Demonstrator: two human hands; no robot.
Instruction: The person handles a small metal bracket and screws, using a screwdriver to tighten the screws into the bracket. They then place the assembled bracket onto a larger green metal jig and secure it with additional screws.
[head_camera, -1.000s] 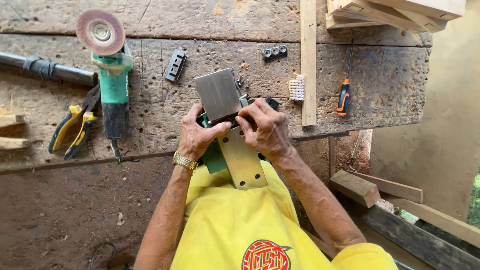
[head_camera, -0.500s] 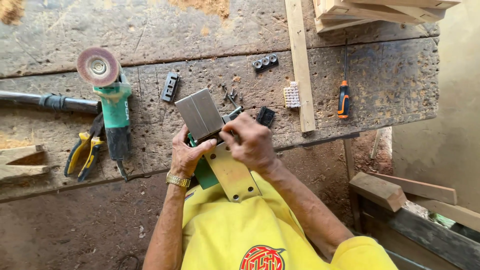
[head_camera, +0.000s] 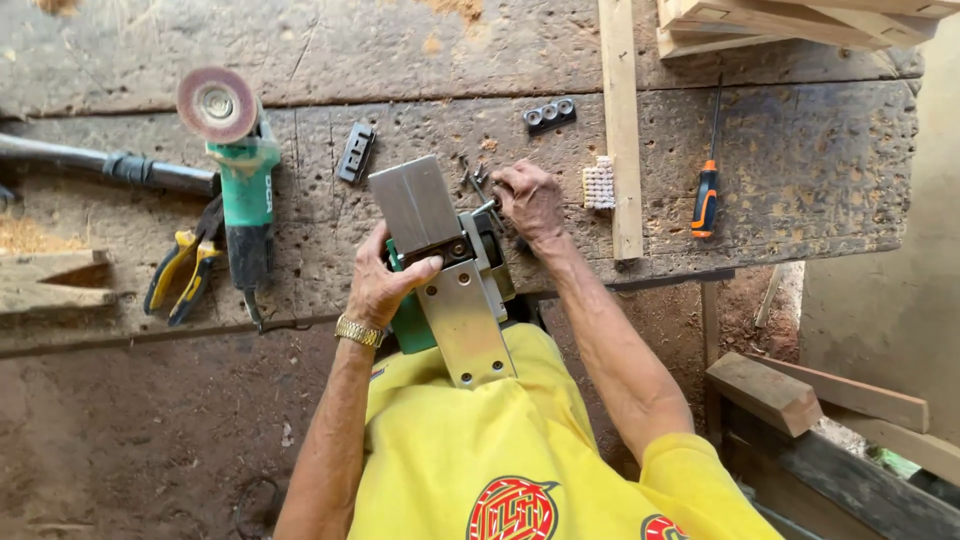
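Observation:
An electric hand planer (head_camera: 445, 265) with a green body lies upside down at the near edge of the worn wooden bench (head_camera: 800, 170), its two metal sole plates facing up. My left hand (head_camera: 385, 285) grips its left side and steadies it. My right hand (head_camera: 527, 200) is just right of the front plate, fingers pinched on a small metal key or screw beside the cutter drum. A few loose screws (head_camera: 475, 178) lie on the bench right by those fingers. I wear a gold watch on the left wrist.
A green angle grinder (head_camera: 240, 170) with a sanding disc lies at left, yellow-handled pliers (head_camera: 185, 270) beside it. A black clamp plate (head_camera: 355, 152), a black holed plate (head_camera: 550, 114), a small brush (head_camera: 599, 184), a wooden slat (head_camera: 622, 120) and an orange-handled screwdriver (head_camera: 707, 190) lie on the bench.
My right hand left the planer's middle and reached up right to the small parts by the front plate. My left hand kept its grip. The view shifted a little.

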